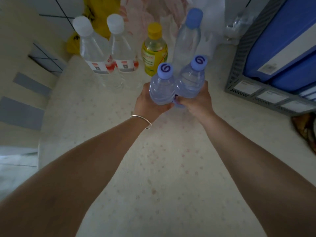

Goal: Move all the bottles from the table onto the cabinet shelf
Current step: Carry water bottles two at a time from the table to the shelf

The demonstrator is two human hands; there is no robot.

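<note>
Two small pale-blue bottles with purple swirl caps stand side by side at the table's middle. My left hand [147, 100] grips the left small bottle [161, 86]; my right hand [196, 100] grips the right small bottle [190, 81]. Behind them stand two clear bottles with white caps and red-white labels, the left clear bottle [90, 47] and the right clear bottle [122, 47], a yellow-capped yellow bottle [153, 50], and a tall clear bottle with a blue cap [188, 36]. Whether the held bottles touch the table [153, 168] is hidden.
A grey crate [242, 79] holding blue folders sits at the table's right. A yellow bag [100, 16] and pinkish plastic bags lie behind the bottles. The table's left edge drops to the floor. A dark object [306, 130] sits at the right edge.
</note>
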